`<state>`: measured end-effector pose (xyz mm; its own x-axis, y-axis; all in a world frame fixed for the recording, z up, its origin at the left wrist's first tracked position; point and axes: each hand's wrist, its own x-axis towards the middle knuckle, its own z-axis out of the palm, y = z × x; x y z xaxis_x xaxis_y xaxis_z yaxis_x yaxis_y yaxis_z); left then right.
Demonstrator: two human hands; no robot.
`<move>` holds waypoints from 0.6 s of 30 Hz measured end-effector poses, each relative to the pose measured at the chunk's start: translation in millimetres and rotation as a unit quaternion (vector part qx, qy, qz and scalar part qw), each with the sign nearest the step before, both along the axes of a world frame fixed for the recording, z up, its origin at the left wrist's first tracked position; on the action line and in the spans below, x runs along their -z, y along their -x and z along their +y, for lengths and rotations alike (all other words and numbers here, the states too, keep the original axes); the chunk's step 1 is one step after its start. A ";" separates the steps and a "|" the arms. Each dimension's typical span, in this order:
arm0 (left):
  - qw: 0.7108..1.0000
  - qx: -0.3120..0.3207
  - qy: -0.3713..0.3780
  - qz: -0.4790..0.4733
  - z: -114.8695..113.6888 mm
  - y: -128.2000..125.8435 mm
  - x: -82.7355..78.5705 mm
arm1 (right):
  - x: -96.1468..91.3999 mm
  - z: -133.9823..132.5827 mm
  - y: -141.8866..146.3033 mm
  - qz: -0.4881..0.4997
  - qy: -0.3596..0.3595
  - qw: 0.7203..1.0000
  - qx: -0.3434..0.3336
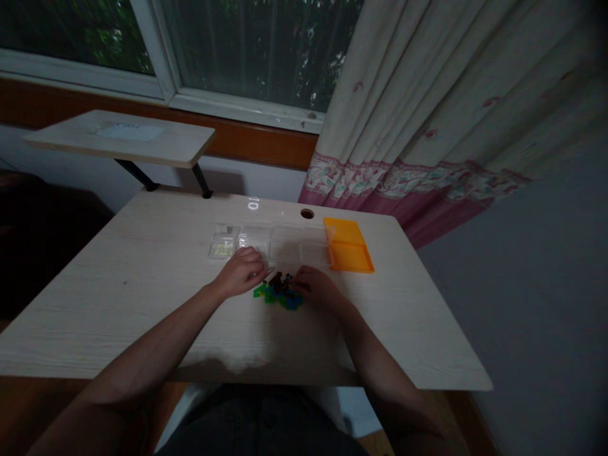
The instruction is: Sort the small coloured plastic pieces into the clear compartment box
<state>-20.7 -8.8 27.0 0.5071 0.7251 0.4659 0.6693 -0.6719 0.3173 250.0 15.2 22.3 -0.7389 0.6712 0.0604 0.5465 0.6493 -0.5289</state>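
Observation:
A small pile of green, blue and dark brown pieces [278, 294], which look like toy building bricks, lies on the table between my hands. My left hand [241, 272] is at the pile's upper left, its fingers curled and the thumb and fingertips brought together. Whatever is in that pinch is too small to name. At the pile's right edge, my right hand [317, 288] has its fingers bent inward on the pieces; what they grip is hidden. Just beyond both hands stands a clear plastic compartment box [285, 246]. Small yellow pieces [223, 247] lie in its left end.
An orange tray [351, 258] lies against the box's right end. Behind it the wooden table [156, 253] has a round cable hole [307, 214]. A raised shelf [118, 139] stands at the back left. Curtains [380, 139] hang behind the table's right side, beside a window [256, 57].

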 end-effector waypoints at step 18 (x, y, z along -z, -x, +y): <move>0.999 0.037 0.036 -0.015 -3.2 -9.4 -5.8 | 1.1 -2.9 19.6 0.167 0.115 0.961 0.187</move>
<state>-11.3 -12.0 32.8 0.5469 0.7184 0.4299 0.6089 -0.6937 0.3847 230.4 12.3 21.3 -0.4091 0.9097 0.0705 0.4930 0.2854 -0.8219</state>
